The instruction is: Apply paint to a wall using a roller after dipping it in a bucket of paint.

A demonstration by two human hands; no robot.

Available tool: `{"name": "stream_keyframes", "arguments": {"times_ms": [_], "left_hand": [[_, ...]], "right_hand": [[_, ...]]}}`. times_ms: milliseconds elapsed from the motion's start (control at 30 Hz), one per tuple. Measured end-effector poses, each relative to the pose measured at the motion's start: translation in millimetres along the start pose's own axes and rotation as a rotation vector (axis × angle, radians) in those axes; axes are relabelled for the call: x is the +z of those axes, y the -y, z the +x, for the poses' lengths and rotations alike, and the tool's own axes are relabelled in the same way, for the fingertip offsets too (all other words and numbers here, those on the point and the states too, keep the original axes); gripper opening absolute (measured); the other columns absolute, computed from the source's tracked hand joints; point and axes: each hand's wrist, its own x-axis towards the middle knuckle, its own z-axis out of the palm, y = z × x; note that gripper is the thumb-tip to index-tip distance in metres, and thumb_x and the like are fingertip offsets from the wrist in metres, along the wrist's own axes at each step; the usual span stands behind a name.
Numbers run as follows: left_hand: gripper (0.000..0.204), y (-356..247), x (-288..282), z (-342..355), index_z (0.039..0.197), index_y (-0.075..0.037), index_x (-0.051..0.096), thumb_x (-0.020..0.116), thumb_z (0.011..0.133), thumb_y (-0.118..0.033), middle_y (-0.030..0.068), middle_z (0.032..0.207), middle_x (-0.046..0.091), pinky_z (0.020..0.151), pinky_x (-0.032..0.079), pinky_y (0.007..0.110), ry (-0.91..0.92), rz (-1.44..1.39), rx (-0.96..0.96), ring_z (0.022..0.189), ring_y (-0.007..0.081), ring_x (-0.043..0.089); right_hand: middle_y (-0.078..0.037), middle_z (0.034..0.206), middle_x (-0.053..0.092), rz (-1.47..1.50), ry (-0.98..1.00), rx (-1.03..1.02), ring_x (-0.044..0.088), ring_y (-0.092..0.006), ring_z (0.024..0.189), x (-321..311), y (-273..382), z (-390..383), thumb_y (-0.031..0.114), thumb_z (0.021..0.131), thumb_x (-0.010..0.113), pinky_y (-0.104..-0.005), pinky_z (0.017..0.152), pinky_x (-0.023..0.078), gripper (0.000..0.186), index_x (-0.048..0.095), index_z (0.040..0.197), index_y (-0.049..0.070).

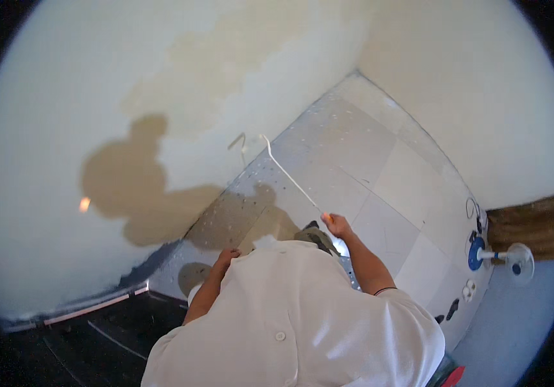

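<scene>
My right hand (337,225) is closed around the orange handle of a paint roller frame (290,177), a long thin white rod with a bent far end. No roller sleeve can be made out on it. The rod points away and to the left, over the floor towards the wall (51,148). Close to my waist on the left, my left hand (227,255) has its fingers curled in; whatever they hold, if anything, is hidden. My shadow and the rod's hooked shadow fall across the wall, which has a damp-looking darker patch (193,71).
Grey tiles (380,219) speckled with spots cover the floor up to the corner. A blue-based white fan (519,263) stands at the right, near dark footwear (452,309) and a brown curtain-like cloth (525,226). Black sheeting (109,335) lies at lower left.
</scene>
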Motion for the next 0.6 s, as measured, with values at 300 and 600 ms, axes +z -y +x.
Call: {"name": "stream_keyframes", "arguments": {"times_ms": [300, 600], "left_hand": [[0.039, -72.3, 15.0, 127.0, 0.1, -0.002, 0.062, 0.059, 0.075, -0.032, 0.0125, 0.093, 0.064, 0.076, 0.046, 0.033, 0.131, 0.327, -0.036, 0.084, 0.0209, 0.06], [0.038, -282.0, 36.3, 200.3, 0.105, -0.001, 0.058, 0.053, 0.08, -0.029, 0.0121, 0.092, 0.063, 0.073, 0.046, 0.034, 0.258, 0.356, 0.155, 0.083, 0.0209, 0.059]], "right_hand": [[-0.024, 0.084, 0.06, 0.074, -0.147, 0.41, 0.058, -0.0399, 0.081, -8.7, -119.6, -89.7, 0.043, 0.074, 0.056, -0.0457, 0.072, 0.046, 0.045, 0.058, 0.083, -0.001], [-0.025, 0.086, 0.06, 0.371, -0.326, 0.806, 0.058, -0.0404, 0.083, -8.2, -167.5, -90.7, 0.032, 0.072, 0.054, -0.0456, 0.073, 0.046, 0.037, 0.057, 0.087, -0.001]]}}
